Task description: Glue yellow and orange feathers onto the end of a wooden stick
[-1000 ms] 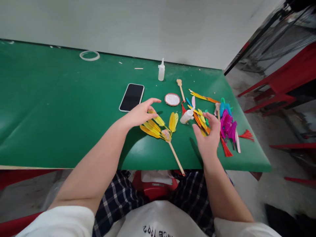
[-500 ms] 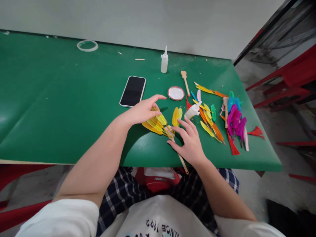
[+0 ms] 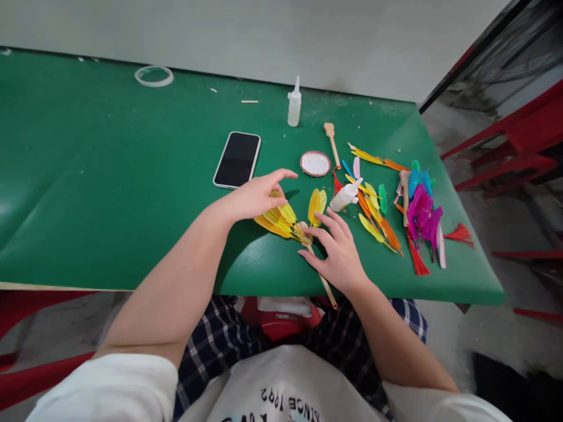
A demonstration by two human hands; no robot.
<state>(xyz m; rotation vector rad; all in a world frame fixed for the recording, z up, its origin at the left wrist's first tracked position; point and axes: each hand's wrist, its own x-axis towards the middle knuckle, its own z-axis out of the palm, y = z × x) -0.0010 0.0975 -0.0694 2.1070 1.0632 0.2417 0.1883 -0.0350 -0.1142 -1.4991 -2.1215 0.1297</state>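
A wooden handle lies near the table's front edge, its wider head fitted with yellow feathers fanned to the left. Over those feathers arches my left hand, index finger stretched out and thumb apart from it, near the feather tips; its other fingers are partly hidden. My right hand has its fingers spread, with the index fingertip on the handle's head and the thumb beside the stick. Two more yellow feathers point up from beside the head. Close above my right hand, a white glue bottle lies tilted.
Beyond are a phone, a round lid of white paste, an upright bottle, another wooden handle and a clear tape ring. To the right lie loose orange feathers, magenta feathers and red tassels.
The view has shifted slightly. My right index fingertip appears a little farther onto the handle's head; my left hand has stayed nearly still.
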